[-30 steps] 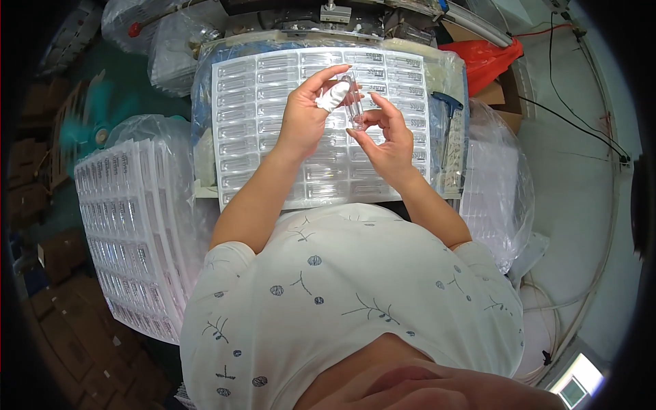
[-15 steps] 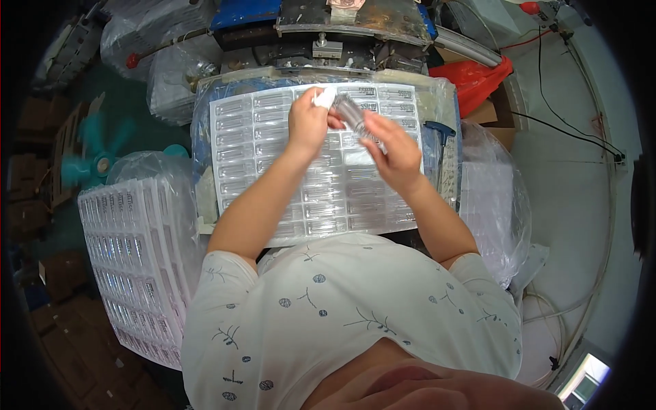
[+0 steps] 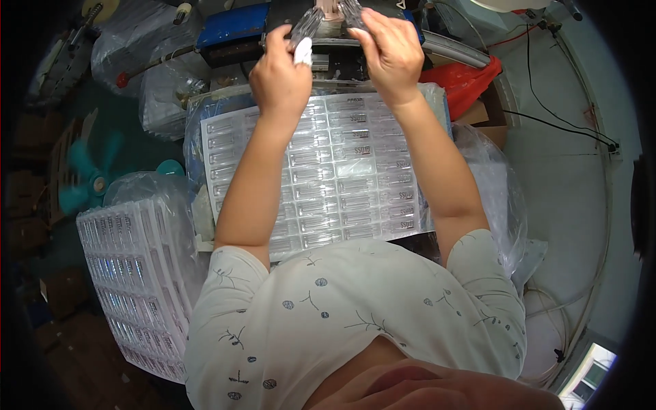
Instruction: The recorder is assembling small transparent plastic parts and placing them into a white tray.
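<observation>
Clear tubes (image 3: pixel 307 26), one pinched in the left hand (image 3: pixel 281 79), one in the right hand (image 3: pixel 396 60), are gripped low, presumably leaving their far ends free beside the pinkish block (image 3: pixel 331 9).

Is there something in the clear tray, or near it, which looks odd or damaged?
One pocket of the clear tray, right of its middle, looks paler and flatter than its neighbours, so it may be empty. I see no spill or obvious damage.
</observation>
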### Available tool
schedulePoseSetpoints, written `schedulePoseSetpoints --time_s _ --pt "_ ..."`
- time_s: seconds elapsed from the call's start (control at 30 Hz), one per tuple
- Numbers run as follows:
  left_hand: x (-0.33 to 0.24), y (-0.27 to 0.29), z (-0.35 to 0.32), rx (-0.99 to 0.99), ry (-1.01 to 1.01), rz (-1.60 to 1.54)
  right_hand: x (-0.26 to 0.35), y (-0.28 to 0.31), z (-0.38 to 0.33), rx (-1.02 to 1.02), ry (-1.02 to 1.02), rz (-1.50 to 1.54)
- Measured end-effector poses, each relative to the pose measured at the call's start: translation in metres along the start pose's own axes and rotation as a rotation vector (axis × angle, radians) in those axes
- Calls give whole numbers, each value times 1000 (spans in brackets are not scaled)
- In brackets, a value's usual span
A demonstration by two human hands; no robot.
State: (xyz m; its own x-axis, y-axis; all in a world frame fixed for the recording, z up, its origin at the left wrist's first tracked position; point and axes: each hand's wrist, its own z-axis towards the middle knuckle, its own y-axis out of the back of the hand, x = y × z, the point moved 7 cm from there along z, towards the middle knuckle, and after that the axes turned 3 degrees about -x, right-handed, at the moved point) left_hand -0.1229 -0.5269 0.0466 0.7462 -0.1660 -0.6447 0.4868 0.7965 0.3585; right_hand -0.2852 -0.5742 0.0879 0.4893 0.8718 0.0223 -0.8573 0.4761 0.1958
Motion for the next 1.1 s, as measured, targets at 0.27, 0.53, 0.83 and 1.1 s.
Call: schedulePoseSetpoints --time_s 0.27,0.53,0.83,1.1 --pt "73 31 -94 191 246 -78 -17 -69 -1 304 14 -281" --pt "20 -15 -164 655 69 -217 -9 -12 -32 297 -199 -135" --pt "11 -30 -202 599 -278 75 11 90 -146 649 -519 112" --pt "9 -24 -201 739 -213 107 62 86 -201 1089 -353 186"
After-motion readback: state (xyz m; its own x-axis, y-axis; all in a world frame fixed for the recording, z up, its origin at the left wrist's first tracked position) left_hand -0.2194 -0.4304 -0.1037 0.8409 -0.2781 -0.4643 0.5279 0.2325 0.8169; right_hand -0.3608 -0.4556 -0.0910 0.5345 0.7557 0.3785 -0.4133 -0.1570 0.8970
